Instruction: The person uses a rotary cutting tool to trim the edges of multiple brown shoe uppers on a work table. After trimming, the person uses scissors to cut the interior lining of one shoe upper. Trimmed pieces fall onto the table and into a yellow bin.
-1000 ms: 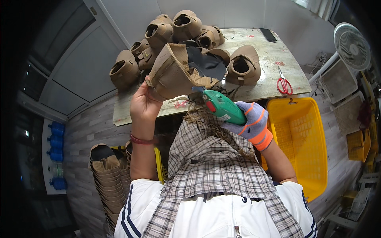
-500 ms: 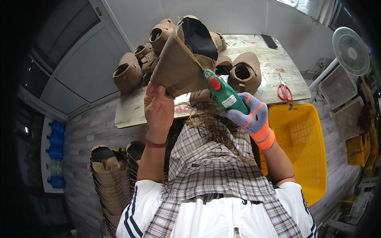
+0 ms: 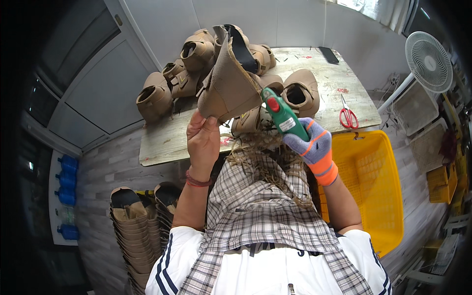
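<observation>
My bare left hand [image 3: 203,142] pinches the lower edge of a tan shoe upper [image 3: 228,86], which is raised above the near side of the table. Its black lining shows at the far side. My right hand [image 3: 310,142], in a grey and orange glove, grips a green handheld electric cutter [image 3: 281,115] with a red button. The tool's tip is close to the upper's right edge; whether it touches cannot be made out. Brown trimmed strips [image 3: 260,160] lie on the checked apron [image 3: 260,211] over my lap.
Several finished-looking tan shoe uppers [image 3: 156,98] crowd the table's left and middle. On the table [image 3: 344,76] lie red-handled scissors [image 3: 348,115] and a black phone [image 3: 328,55]. A yellow basket [image 3: 391,187] stands right, stacked uppers [image 3: 130,221] left, a white fan [image 3: 428,61] far right.
The upper has turned so that its lining faces more away and its tan outside shows edge-on. My left hand has moved slightly right and down; the cutter has shifted slightly right.
</observation>
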Tool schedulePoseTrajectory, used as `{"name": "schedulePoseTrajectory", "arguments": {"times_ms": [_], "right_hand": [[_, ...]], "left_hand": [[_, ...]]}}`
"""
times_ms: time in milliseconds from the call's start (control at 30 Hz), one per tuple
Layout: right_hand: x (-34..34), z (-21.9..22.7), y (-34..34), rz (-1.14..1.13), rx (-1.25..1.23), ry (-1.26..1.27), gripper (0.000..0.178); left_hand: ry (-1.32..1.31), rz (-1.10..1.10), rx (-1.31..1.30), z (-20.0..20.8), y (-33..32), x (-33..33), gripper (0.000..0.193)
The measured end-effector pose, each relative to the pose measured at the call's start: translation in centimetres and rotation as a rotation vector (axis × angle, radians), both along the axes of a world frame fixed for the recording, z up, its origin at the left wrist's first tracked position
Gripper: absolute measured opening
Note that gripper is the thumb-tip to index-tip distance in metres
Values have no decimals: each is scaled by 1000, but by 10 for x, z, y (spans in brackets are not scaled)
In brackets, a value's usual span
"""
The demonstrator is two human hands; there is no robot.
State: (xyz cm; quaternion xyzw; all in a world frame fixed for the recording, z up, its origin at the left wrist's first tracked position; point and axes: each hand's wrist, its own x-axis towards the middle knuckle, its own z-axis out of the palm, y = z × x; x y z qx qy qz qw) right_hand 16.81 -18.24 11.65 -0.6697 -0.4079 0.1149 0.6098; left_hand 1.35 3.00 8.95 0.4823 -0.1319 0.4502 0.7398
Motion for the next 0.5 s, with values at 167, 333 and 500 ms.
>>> {"name": "schedulePoseTrajectory", "arguments": {"times_ms": [167, 333, 500], "right_hand": [[1, -10, 1, 6, 31, -122, 41], [-2, 0, 3, 18, 66, 3, 39], [-3, 8, 1, 13, 51, 112, 34]], "left_hand": [[-24, -73, -108, 4, -5, 6, 34], [7, -59, -75, -14, -6, 13, 34], [197, 219, 184, -20, -12, 14, 32]]}}
